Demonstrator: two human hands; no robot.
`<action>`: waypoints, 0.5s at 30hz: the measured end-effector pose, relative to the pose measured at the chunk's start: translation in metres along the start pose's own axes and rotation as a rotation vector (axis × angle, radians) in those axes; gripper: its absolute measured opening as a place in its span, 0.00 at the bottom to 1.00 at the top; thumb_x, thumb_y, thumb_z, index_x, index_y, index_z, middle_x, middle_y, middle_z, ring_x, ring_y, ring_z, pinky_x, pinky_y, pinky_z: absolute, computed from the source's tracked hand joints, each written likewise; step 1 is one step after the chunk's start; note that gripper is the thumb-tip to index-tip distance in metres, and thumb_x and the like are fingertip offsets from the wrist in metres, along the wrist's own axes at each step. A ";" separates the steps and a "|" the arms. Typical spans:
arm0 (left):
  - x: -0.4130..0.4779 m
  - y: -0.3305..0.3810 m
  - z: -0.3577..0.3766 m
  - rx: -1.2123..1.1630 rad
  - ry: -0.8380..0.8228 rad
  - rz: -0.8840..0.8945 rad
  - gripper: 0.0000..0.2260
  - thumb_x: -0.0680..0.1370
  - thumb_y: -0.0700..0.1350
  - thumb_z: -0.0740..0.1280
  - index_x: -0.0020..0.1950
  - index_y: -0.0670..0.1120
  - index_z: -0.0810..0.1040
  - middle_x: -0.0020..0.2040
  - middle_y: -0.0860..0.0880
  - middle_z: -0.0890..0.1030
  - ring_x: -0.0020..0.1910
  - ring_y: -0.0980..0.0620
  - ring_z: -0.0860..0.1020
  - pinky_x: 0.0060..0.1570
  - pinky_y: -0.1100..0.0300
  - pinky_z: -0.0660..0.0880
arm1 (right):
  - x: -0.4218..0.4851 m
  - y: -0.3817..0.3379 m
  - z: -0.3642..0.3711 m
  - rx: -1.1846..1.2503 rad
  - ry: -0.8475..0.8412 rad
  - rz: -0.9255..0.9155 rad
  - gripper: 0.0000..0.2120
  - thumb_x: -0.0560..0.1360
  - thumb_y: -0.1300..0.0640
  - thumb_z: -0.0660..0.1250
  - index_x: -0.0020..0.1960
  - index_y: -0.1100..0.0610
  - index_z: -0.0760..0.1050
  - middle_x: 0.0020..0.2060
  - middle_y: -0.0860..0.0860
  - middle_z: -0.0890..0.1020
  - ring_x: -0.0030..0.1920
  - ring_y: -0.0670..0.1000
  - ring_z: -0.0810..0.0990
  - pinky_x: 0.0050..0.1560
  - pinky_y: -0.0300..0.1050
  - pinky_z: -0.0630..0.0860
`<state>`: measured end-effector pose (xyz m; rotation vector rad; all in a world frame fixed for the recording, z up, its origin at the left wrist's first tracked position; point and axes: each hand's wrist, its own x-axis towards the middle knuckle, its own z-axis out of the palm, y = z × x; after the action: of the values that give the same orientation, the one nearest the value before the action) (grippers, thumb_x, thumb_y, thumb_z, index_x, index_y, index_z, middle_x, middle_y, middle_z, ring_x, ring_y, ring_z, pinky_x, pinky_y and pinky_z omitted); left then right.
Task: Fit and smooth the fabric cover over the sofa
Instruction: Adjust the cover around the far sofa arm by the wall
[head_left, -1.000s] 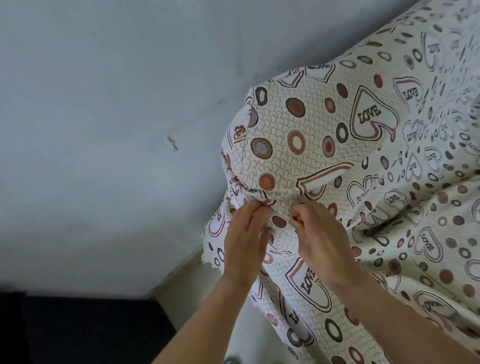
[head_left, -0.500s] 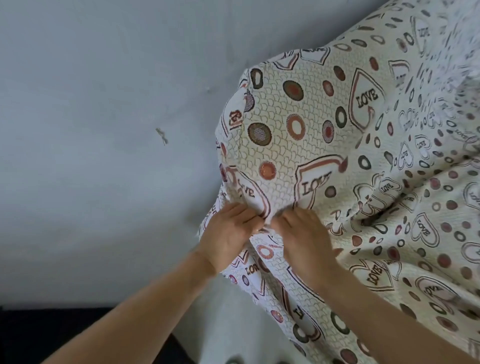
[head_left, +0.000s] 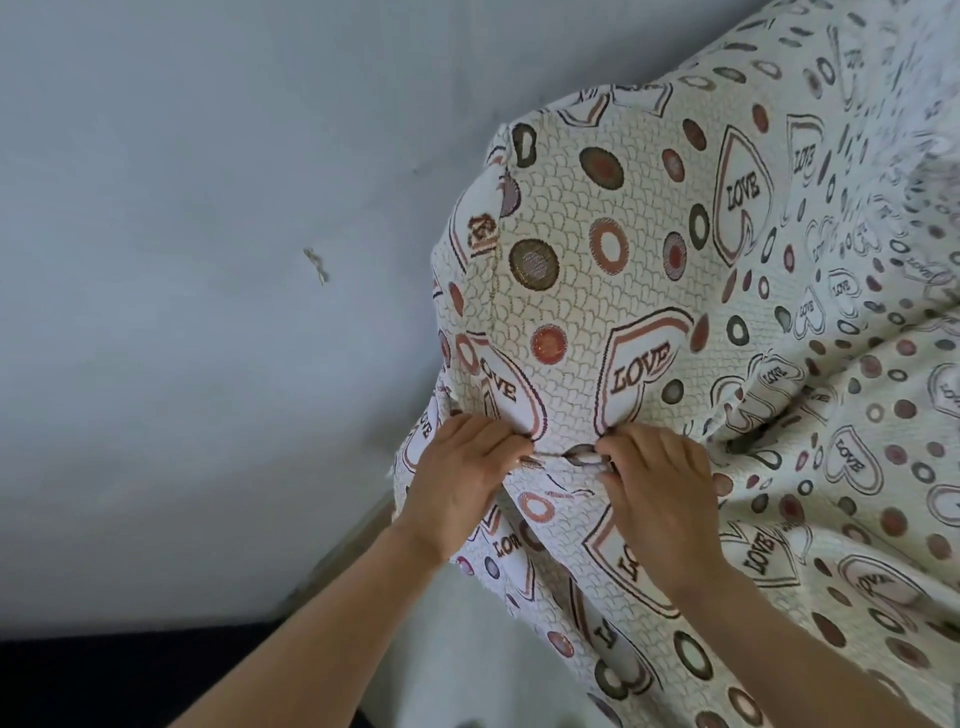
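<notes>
While both hands are pinching one crease, the fabric cover (head_left: 597, 291) is lying stretched over a rounded end of the sofa, which is hidden entirely beneath it, in the middle and right of the scene. Its long axis is running from the near left, where the loose hem is hanging down close to the wall (head_left: 208, 234), toward the far right, where the cloth is spreading out of view. The left hand (head_left: 460, 480) is gripping the fold with its fingers curled close together, tips pressing into the cloth. The right hand (head_left: 662, 493), just to its right, is clamping the same fold with bunched fingers. Between them a short taut crease is running left to right, and the two printed LOVE hearts just beyond it are pointing their tips toward the hands. A small pale scuff (head_left: 317, 265) is showing on the grey wall.
</notes>
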<state>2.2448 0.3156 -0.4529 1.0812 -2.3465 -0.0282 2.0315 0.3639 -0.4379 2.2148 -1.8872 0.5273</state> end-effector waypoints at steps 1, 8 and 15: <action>-0.001 0.000 0.002 -0.012 0.016 -0.006 0.06 0.73 0.40 0.73 0.48 0.47 0.82 0.46 0.51 0.82 0.45 0.48 0.78 0.50 0.56 0.73 | 0.001 0.000 0.004 0.008 0.007 -0.016 0.06 0.70 0.62 0.72 0.45 0.55 0.77 0.43 0.50 0.78 0.48 0.54 0.74 0.51 0.47 0.65; 0.004 0.001 0.005 -0.060 -0.026 -0.099 0.08 0.71 0.37 0.74 0.44 0.48 0.81 0.42 0.52 0.80 0.43 0.48 0.77 0.48 0.58 0.72 | 0.007 -0.011 0.002 0.104 -0.124 0.056 0.13 0.65 0.68 0.74 0.39 0.56 0.73 0.37 0.49 0.74 0.40 0.53 0.73 0.41 0.47 0.68; -0.009 0.009 0.007 -0.571 0.443 -0.844 0.08 0.80 0.40 0.63 0.52 0.52 0.78 0.49 0.52 0.78 0.50 0.56 0.77 0.52 0.62 0.74 | 0.001 -0.059 -0.004 0.687 0.022 0.661 0.07 0.73 0.62 0.70 0.46 0.55 0.73 0.44 0.48 0.73 0.42 0.48 0.75 0.44 0.49 0.74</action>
<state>2.2402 0.3263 -0.4609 1.4834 -1.2448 -0.6492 2.0892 0.3745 -0.4283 1.7896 -2.7149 1.4832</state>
